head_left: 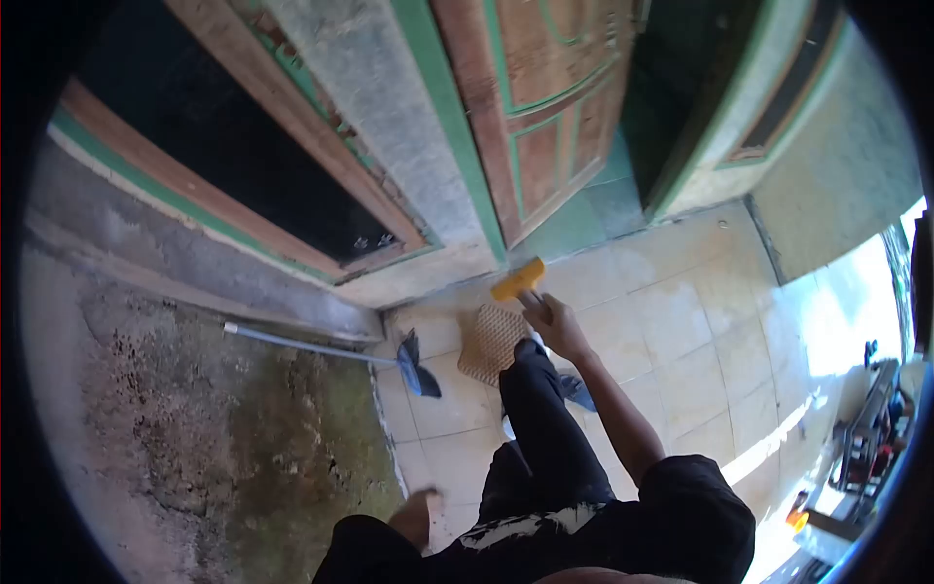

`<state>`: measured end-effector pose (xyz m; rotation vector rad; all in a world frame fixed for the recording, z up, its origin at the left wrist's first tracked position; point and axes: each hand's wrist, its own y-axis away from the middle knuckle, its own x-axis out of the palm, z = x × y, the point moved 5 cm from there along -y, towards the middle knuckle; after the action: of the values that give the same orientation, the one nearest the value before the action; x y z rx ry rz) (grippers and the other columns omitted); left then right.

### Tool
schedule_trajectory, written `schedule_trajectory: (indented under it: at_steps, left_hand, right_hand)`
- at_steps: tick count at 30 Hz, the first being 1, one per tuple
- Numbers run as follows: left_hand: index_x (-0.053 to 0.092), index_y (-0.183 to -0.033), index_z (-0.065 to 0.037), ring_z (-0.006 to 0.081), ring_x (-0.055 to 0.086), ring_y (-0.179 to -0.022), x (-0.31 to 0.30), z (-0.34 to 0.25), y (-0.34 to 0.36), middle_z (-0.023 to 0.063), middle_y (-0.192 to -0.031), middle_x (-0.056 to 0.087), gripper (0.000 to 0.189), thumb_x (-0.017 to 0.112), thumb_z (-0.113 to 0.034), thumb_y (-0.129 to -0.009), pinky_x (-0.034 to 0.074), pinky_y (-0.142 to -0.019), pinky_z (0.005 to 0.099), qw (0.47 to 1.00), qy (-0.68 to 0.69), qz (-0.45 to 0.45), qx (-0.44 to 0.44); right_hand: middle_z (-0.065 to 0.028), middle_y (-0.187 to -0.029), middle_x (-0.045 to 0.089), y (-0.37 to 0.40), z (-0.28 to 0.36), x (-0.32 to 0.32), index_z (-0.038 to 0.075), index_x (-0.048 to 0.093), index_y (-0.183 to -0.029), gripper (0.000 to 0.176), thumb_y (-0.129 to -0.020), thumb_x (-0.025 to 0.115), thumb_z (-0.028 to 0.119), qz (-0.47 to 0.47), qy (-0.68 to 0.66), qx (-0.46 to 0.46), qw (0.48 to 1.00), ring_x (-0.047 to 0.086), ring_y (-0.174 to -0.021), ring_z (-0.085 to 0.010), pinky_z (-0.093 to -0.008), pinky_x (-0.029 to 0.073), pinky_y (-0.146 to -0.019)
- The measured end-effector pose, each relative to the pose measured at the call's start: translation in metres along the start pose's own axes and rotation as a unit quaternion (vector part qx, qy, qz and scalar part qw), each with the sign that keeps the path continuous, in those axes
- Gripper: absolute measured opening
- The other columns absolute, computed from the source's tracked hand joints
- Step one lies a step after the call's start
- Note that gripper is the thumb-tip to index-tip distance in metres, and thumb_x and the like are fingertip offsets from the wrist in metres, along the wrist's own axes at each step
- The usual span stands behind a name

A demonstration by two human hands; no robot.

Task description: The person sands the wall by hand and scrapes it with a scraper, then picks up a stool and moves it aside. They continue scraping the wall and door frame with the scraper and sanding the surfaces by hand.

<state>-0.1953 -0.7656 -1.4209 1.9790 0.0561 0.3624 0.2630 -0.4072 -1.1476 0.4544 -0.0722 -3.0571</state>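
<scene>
My right hand [556, 327] is closed around the handle of a tool with a yellow head [519, 279], held out in front of me above the tiled floor. Below it and to the left lies a woven beige mat [489, 343], close to my feet. My left hand [424, 498] hangs low at my left side, near the edge of the tiles; its fingers are blurred and too small to make out.
A blue dustpan [416, 371] with a long handle lies left of the mat. Ahead, a wooden door [555, 117] stands ajar beside a window. A cluttered rack [866, 428] is at the right. Rough, mossy ground borders the tiles [681, 321] on the left.
</scene>
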Motion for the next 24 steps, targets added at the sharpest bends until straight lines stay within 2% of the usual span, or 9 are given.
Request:
schedule_trajectory:
  at_steps: [3, 5, 9, 11, 13, 15, 16, 18, 24]
  left_hand:
    - [0.056, -0.138, -0.002, 0.0337, 0.065, -0.119, 0.026, 0.070, 0.093, 0.0227, -0.132, 0.064, 0.058, 0.071, -0.038, -0.095, 0.051, -0.104, 0.0466, 0.988, -0.118, 0.052, 0.090]
    - [0.055, -0.138, -0.002, 0.0330, 0.064, -0.120, 0.039, 0.107, 0.115, 0.0217, -0.131, 0.064, 0.057, 0.071, -0.037, -0.096, 0.051, -0.104, 0.0469, 0.971, -0.184, 0.071, 0.135]
    - [0.055, -0.139, -0.001, 0.0316, 0.064, -0.120, 0.055, 0.126, 0.142, 0.0196, -0.130, 0.065, 0.057, 0.071, -0.036, -0.096, 0.051, -0.104, 0.0474, 0.921, -0.288, 0.096, 0.246]
    - [0.055, -0.139, -0.001, 0.0309, 0.064, -0.120, 0.075, 0.135, 0.136, 0.0186, -0.130, 0.066, 0.056, 0.070, -0.035, -0.096, 0.051, -0.104, 0.0476, 0.889, -0.327, 0.100, 0.304]
    - [0.055, -0.139, -0.003, 0.0328, 0.070, -0.111, 0.078, 0.134, 0.106, 0.0153, -0.127, 0.069, 0.050, 0.065, -0.032, -0.099, 0.057, -0.093, 0.0483, 0.992, -0.084, -0.089, 0.037]
    - [0.057, -0.136, -0.003, 0.0330, 0.073, -0.104, 0.112, 0.114, 0.094, 0.0154, -0.123, 0.071, 0.049, 0.064, -0.034, -0.099, 0.058, -0.090, 0.0495, 0.983, -0.106, -0.141, 0.043]
    - [0.059, -0.134, -0.003, 0.0327, 0.074, -0.101, 0.125, 0.105, 0.087, 0.0150, -0.121, 0.072, 0.045, 0.064, -0.032, -0.099, 0.058, -0.087, 0.0492, 0.980, -0.110, -0.158, 0.054]
    - [0.061, -0.131, -0.003, 0.0323, 0.075, -0.098, 0.133, 0.094, 0.086, 0.0145, -0.119, 0.073, 0.042, 0.064, -0.031, -0.099, 0.058, -0.084, 0.0490, 0.974, -0.121, -0.183, 0.063]
    - [0.065, -0.125, -0.001, 0.0274, 0.076, -0.090, 0.203, 0.028, 0.040, 0.0134, -0.111, 0.074, 0.034, 0.063, -0.023, -0.100, 0.058, -0.072, 0.0368, 0.945, -0.273, -0.110, 0.143]
  right_hand:
    - [-0.0170, -0.074, 0.065, 0.051, -0.068, -0.069, -0.003, 0.059, -0.096, 0.032, -0.094, 0.073, 0.026, -0.141, -0.010, 0.035, 0.989, 0.065, -0.065, -0.0287, -0.0435, 0.051, -0.065]
    - [-0.0164, -0.075, 0.069, 0.108, -0.119, -0.110, -0.003, 0.061, -0.095, 0.029, -0.093, 0.073, 0.023, -0.161, 0.031, 0.204, 0.965, 0.069, -0.063, -0.0275, -0.0434, 0.055, -0.062]
    - [-0.0157, -0.074, 0.070, 0.216, -0.285, -0.163, -0.001, 0.064, -0.097, 0.019, -0.090, 0.070, 0.016, -0.110, 0.183, 0.253, 0.943, 0.072, -0.060, -0.0264, -0.0391, 0.056, -0.050]
    - [-0.0153, -0.074, 0.070, 0.261, -0.296, -0.182, -0.002, 0.064, -0.097, 0.021, -0.089, 0.070, 0.016, -0.087, 0.203, 0.359, 0.907, 0.071, -0.059, -0.0275, -0.0407, 0.056, -0.049]
    - [-0.0172, -0.073, 0.070, 0.305, -0.330, -0.191, -0.004, 0.065, -0.094, 0.024, -0.090, 0.068, 0.019, -0.037, 0.131, 0.439, 0.888, 0.071, -0.059, -0.0298, -0.0442, 0.056, -0.049]
    - [-0.0173, -0.070, 0.068, 0.348, -0.434, -0.194, -0.006, 0.066, -0.090, 0.035, -0.093, 0.065, 0.029, -0.044, 0.053, 0.519, 0.852, 0.069, -0.056, -0.0293, -0.0461, 0.055, -0.049]
    - [-0.0173, -0.070, 0.068, 0.350, -0.445, -0.207, -0.006, 0.066, -0.090, 0.035, -0.093, 0.065, 0.029, -0.045, 0.051, 0.512, 0.856, 0.069, -0.056, -0.0293, -0.0461, 0.055, -0.049]
    - [-0.0160, -0.069, 0.066, 0.370, -0.465, -0.199, -0.006, 0.067, -0.087, 0.048, -0.094, 0.062, 0.041, 0.100, 0.070, 0.539, 0.833, 0.067, -0.054, -0.0278, -0.0453, 0.053, -0.048]
    - [-0.0120, -0.069, 0.062, 0.344, -0.389, -0.210, -0.002, 0.070, -0.087, 0.053, -0.094, 0.061, 0.050, 0.048, 0.005, 0.520, 0.853, 0.062, -0.053, -0.0264, -0.0439, 0.052, -0.048]
